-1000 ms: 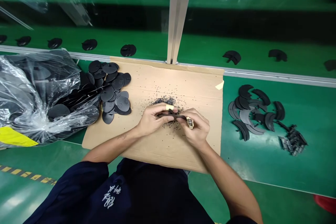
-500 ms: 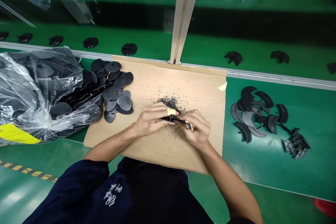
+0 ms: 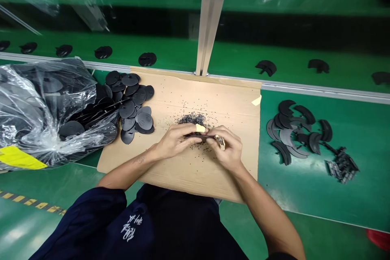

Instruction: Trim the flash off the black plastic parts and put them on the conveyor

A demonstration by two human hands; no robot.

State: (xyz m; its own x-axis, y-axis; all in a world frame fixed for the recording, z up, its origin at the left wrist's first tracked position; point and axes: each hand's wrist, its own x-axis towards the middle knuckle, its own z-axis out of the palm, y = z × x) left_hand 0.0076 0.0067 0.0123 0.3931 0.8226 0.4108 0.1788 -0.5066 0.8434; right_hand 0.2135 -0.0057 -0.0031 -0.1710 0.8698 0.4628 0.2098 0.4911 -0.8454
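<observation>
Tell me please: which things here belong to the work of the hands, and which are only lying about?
In the work: left hand, right hand, a thin dark piece between them, a small tan-and-metal object, black crumbs on a cardboard sheet.
Lying about: black discs, a plastic bag, dark arc pieces on the green bench, an aluminium post.

left hand (image 3: 176, 142), right hand (image 3: 228, 149), dark strip (image 3: 209, 138), black crumbs (image 3: 192, 119)

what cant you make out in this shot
head view only:
dark strip between the left hand and right hand: mostly hidden by the fingers
small tan item in the right hand: too small, partly covered, cannot name it
black specks on the cardboard: too small to identify
</observation>
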